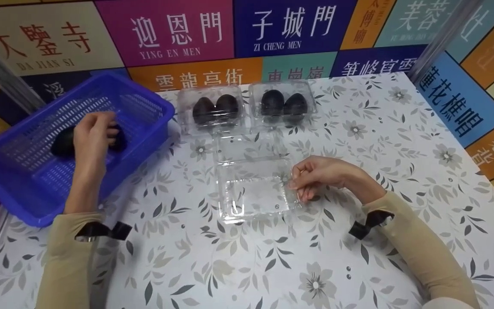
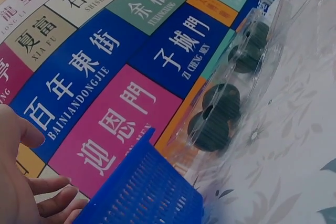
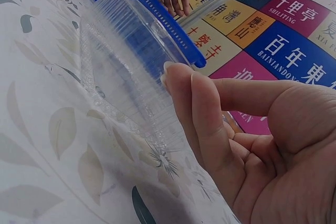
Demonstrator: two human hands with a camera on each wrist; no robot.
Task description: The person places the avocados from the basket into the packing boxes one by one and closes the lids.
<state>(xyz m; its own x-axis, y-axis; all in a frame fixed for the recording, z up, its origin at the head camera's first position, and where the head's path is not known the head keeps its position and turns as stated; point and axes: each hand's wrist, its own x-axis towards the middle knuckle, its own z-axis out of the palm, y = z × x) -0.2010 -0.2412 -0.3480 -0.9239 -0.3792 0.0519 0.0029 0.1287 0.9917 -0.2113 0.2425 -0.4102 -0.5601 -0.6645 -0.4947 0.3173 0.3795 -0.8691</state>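
My left hand [image 1: 92,131] hangs over the blue plastic basket [image 1: 144,146], fingers loosely bent, nothing seen between them. Dark avocados [image 1: 61,143] lie in the basket beneath it, partly hidden by the hand. In the left wrist view the left hand [image 2: 26,182] shows at the lower left, beside the basket's rim [image 2: 152,182]. At the middle of the table lies an opened clear plastic clamshell box [image 1: 255,197] with nothing inside. Its right edge is pinched between thumb and fingers of my right hand [image 1: 315,176]. The right wrist view shows that hand [image 3: 236,145] close up.
Behind the opened box stand two clear clamshell boxes, the left one [image 1: 182,103] and the right one [image 1: 313,101], each with two dark avocados inside. A patterned cloth [image 1: 315,257] covers the table. Panels with printed characters [image 1: 290,25] rise along the back and right.
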